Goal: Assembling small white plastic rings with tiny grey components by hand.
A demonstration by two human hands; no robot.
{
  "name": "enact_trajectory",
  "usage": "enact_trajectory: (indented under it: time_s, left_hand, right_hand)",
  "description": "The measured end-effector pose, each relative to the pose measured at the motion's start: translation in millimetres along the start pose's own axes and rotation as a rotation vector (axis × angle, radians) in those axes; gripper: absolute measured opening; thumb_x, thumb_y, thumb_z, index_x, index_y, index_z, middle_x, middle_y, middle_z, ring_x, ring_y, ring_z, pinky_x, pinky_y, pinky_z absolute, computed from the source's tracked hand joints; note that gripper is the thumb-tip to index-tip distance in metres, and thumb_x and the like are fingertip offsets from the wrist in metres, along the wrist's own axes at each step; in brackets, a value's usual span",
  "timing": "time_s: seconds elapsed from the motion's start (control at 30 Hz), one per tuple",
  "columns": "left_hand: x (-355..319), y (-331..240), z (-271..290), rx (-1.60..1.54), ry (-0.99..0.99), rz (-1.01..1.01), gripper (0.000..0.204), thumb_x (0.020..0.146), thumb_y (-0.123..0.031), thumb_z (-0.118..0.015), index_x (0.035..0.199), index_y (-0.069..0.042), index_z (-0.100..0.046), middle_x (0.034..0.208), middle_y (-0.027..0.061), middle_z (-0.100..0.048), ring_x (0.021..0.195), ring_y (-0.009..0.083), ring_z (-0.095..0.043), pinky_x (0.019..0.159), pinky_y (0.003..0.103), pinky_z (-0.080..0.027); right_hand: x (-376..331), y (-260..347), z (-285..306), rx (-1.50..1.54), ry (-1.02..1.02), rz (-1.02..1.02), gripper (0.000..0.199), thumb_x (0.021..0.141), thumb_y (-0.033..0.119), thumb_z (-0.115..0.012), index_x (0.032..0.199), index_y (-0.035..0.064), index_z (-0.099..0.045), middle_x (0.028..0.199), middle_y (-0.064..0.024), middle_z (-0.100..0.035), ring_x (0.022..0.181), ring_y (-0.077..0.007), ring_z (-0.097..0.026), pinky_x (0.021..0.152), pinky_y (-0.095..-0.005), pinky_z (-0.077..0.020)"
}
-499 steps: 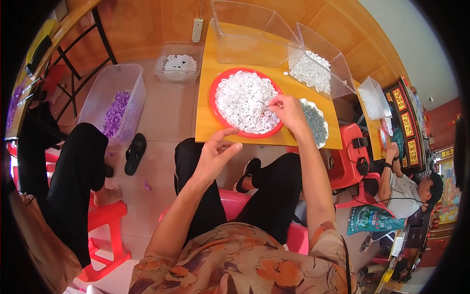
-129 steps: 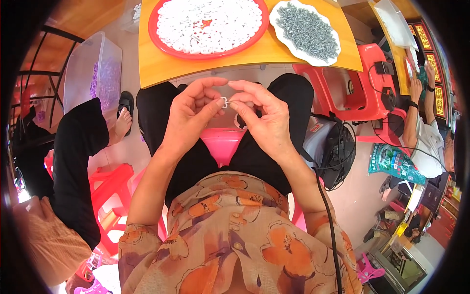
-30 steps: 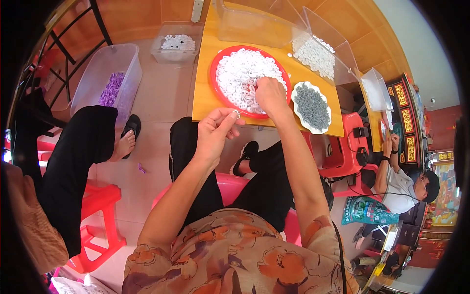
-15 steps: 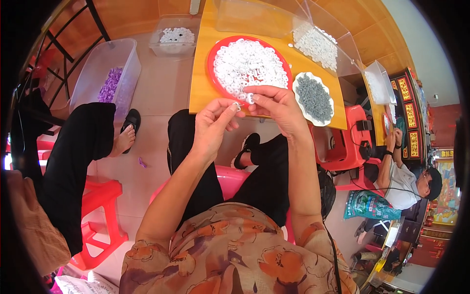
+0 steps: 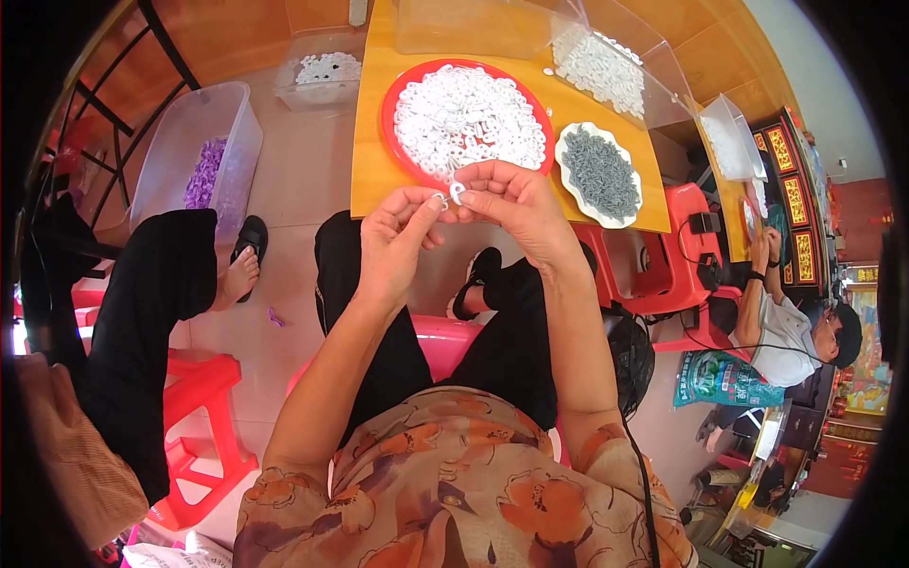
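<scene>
Between the thumb and forefinger of my right hand (image 5: 516,213) is a small white plastic ring (image 5: 457,193). My left hand (image 5: 398,232) pinches another tiny whitish piece (image 5: 441,201), mostly covered by the fingertips; its exact kind is unclear. Both hands are close together over the table's near edge, their fingertips almost meeting. Just beyond them stands a round red tray (image 5: 548,142) heaped with similar white rings (image 5: 454,109). To its right, a scalloped white dish (image 5: 636,182) holds slender grey pieces (image 5: 598,172).
On the wooden table (image 5: 374,180), a clear bin (image 5: 653,57) holds more white pieces. Floor bins hold white pieces (image 5: 329,68) and purple pieces (image 5: 205,175). A red chair (image 5: 672,275) stands right; a neighbour's leg (image 5: 151,284) and red stool (image 5: 204,398) are left. Another person (image 5: 781,322) sits far right.
The whole view has shifted slightly. Both hands keep their pinches, and the white ring in my right hand has come nearer to the piece in my left.
</scene>
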State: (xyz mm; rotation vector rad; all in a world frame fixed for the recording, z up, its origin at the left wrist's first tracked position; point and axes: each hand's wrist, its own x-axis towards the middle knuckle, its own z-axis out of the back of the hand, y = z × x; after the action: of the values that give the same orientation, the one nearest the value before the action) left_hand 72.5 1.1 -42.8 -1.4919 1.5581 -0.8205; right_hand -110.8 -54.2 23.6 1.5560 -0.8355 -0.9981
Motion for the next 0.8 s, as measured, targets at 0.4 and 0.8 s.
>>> enact_trajectory:
  time_s: [0.4, 0.8]
  left_hand:
    - [-4.2, -3.0, -10.0, 0.066, -0.016, -0.059, 0.013, 0.107, -0.015, -0.069, 0.112, -0.003, -0.07, 0.095, 0.0042, -0.079, 0.07, 0.0039, -0.059, 0.067, 0.021, -0.047]
    - [-6.8, 1.0, -9.0, 0.055, 0.037, -0.119, 0.008, 0.108, -0.013, -0.067, 0.108, -0.005, -0.066, 0.094, 0.0078, -0.08, 0.068, 0.0063, -0.063, 0.06, 0.021, -0.048]
  right_hand:
    - [-10.2, -1.5, -11.5, -0.08, -0.073, 0.057, 0.023, 0.102, 0.003, -0.071, 0.123, -0.0041, -0.074, 0.105, -0.0082, -0.078, 0.093, -0.0136, -0.073, 0.086, -0.0279, -0.0591]
    - [-18.7, -7.5, -20.2, -0.139, -0.198, 0.125, 0.018, 0.099, 0.001, -0.073, 0.115, -0.005, -0.079, 0.098, -0.0084, -0.079, 0.086, -0.012, -0.07, 0.08, -0.0275, -0.0591]
